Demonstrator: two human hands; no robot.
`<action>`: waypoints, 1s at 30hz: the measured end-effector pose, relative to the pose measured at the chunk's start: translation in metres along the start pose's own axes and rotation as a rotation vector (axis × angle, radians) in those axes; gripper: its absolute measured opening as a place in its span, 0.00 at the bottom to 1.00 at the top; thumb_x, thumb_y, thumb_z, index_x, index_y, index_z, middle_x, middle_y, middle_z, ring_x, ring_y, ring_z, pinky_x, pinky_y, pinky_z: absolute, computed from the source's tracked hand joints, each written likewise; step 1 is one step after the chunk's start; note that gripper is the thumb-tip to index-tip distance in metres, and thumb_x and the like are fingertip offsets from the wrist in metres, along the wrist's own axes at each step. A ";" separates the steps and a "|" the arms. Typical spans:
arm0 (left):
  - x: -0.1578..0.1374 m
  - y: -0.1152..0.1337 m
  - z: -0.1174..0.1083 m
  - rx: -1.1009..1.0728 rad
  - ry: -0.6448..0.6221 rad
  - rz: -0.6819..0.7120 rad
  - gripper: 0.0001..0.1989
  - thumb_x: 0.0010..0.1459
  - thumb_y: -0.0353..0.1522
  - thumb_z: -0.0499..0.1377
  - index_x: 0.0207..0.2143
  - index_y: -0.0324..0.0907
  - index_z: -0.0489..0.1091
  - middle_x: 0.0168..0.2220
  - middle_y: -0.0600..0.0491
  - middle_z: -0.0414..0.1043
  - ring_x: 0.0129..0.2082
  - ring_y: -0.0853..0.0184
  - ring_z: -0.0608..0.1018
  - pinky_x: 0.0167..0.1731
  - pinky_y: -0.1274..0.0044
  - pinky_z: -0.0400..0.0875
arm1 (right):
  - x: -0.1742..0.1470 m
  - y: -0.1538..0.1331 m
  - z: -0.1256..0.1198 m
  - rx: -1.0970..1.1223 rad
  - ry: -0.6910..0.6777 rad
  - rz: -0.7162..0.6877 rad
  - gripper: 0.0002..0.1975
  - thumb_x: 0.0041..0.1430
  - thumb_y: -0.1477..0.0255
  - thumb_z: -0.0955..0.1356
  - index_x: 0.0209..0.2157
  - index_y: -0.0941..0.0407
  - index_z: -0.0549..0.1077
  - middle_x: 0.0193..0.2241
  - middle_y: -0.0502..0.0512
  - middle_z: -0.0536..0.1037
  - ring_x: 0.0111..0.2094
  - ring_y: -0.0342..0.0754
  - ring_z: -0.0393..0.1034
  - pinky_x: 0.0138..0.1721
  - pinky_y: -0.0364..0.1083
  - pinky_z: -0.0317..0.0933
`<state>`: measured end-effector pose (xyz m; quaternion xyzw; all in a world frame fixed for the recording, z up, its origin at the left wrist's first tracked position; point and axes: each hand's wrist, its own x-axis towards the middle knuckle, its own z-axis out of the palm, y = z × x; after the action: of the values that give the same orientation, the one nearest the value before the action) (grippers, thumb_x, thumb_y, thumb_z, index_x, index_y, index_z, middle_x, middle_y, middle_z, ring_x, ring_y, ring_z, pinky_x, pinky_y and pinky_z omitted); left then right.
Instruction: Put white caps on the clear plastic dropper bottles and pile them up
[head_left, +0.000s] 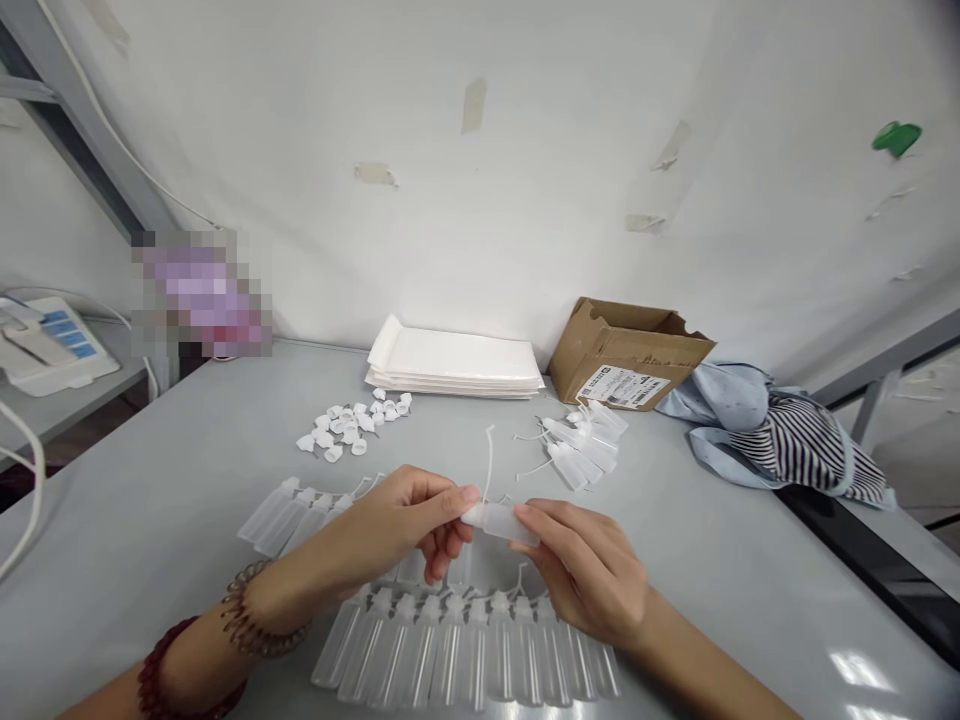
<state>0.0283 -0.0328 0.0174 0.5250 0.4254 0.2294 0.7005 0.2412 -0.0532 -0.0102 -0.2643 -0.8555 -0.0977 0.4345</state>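
Between my two hands, above the table, a small translucent plastic squeeze bottle lies nearly level with its neck to the left. My left hand pinches the neck end between thumb and fingers, and a thin white strap stands up from there. My right hand is closed around the bottle's base. Below, a row of similar clear bottles lies side by side, necks away from me. More bottles lie behind my left forearm, partly hidden by it. White caps with thin tips are scattered farther back on the left.
A stack of white padded envelopes lies against the wall. Right of it stands an open cardboard box, with a small pile of bottles before it. A striped cloth bag lies on the grey table at the right.
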 end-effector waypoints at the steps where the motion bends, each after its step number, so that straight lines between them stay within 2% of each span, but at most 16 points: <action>1: 0.000 0.000 0.000 0.006 0.002 0.007 0.21 0.58 0.45 0.54 0.22 0.37 0.68 0.18 0.57 0.67 0.17 0.74 0.69 0.21 0.80 0.64 | 0.000 0.000 0.000 0.014 -0.001 0.007 0.11 0.59 0.80 0.65 0.45 0.63 0.69 0.28 0.59 0.78 0.29 0.47 0.74 0.27 0.43 0.69; 7: -0.004 0.004 -0.001 0.114 0.031 0.079 0.16 0.57 0.41 0.57 0.25 0.38 0.69 0.19 0.58 0.67 0.20 0.73 0.70 0.26 0.79 0.66 | 0.000 0.004 0.002 0.087 -0.031 0.085 0.13 0.62 0.77 0.63 0.49 0.61 0.66 0.26 0.56 0.76 0.25 0.45 0.70 0.23 0.42 0.65; 13: -0.006 0.007 0.001 0.199 0.093 0.148 0.09 0.56 0.37 0.59 0.32 0.40 0.71 0.23 0.58 0.70 0.26 0.71 0.73 0.31 0.79 0.69 | -0.004 0.006 0.005 0.144 -0.036 0.128 0.12 0.62 0.77 0.64 0.48 0.61 0.66 0.24 0.55 0.73 0.21 0.44 0.65 0.20 0.42 0.60; 15: -0.007 0.005 0.003 0.252 0.123 0.223 0.07 0.57 0.35 0.58 0.33 0.41 0.71 0.25 0.57 0.70 0.27 0.70 0.73 0.32 0.79 0.70 | -0.005 0.006 0.005 0.159 -0.042 0.152 0.11 0.62 0.76 0.64 0.47 0.60 0.66 0.23 0.54 0.73 0.21 0.45 0.65 0.21 0.42 0.60; 19: -0.007 -0.001 0.007 0.470 0.205 0.463 0.08 0.59 0.33 0.55 0.37 0.41 0.72 0.31 0.53 0.71 0.29 0.70 0.72 0.29 0.80 0.70 | -0.003 0.007 0.004 0.220 -0.061 0.219 0.11 0.62 0.76 0.64 0.46 0.59 0.66 0.26 0.55 0.75 0.23 0.44 0.66 0.23 0.42 0.62; 21: -0.007 -0.001 0.007 0.523 0.232 0.497 0.08 0.59 0.33 0.55 0.37 0.41 0.72 0.33 0.53 0.71 0.31 0.69 0.72 0.30 0.80 0.70 | -0.001 0.007 0.003 0.276 -0.076 0.276 0.10 0.62 0.76 0.64 0.45 0.58 0.68 0.27 0.55 0.76 0.23 0.44 0.66 0.24 0.42 0.63; 23: -0.007 0.001 0.005 0.485 0.217 0.423 0.09 0.59 0.35 0.56 0.37 0.41 0.72 0.34 0.52 0.73 0.33 0.68 0.74 0.34 0.79 0.71 | 0.001 0.007 0.003 0.321 -0.083 0.323 0.09 0.62 0.76 0.64 0.44 0.58 0.69 0.28 0.55 0.76 0.24 0.44 0.67 0.25 0.42 0.64; 25: -0.006 0.004 0.003 0.421 0.172 0.286 0.11 0.59 0.39 0.55 0.34 0.41 0.73 0.32 0.53 0.74 0.33 0.68 0.75 0.35 0.78 0.71 | 0.001 0.007 0.003 0.336 -0.078 0.333 0.09 0.61 0.77 0.65 0.44 0.58 0.69 0.28 0.55 0.76 0.24 0.43 0.67 0.25 0.42 0.65; 27: -0.005 0.005 0.001 0.360 0.109 0.164 0.17 0.61 0.42 0.52 0.30 0.40 0.72 0.27 0.53 0.73 0.29 0.68 0.75 0.33 0.78 0.71 | 0.000 0.006 0.003 0.325 -0.064 0.299 0.11 0.60 0.78 0.65 0.45 0.59 0.69 0.28 0.56 0.76 0.24 0.44 0.67 0.25 0.42 0.65; 30: -0.004 0.005 -0.001 0.229 -0.001 0.079 0.20 0.61 0.43 0.50 0.26 0.38 0.70 0.23 0.54 0.71 0.24 0.69 0.75 0.29 0.77 0.71 | -0.001 0.006 0.004 0.272 -0.039 0.209 0.14 0.60 0.80 0.65 0.47 0.60 0.68 0.30 0.59 0.76 0.26 0.44 0.68 0.25 0.42 0.66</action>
<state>0.0261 -0.0329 0.0237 0.6182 0.4274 0.2064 0.6266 0.2421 -0.0474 -0.0140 -0.2924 -0.8368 0.0700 0.4576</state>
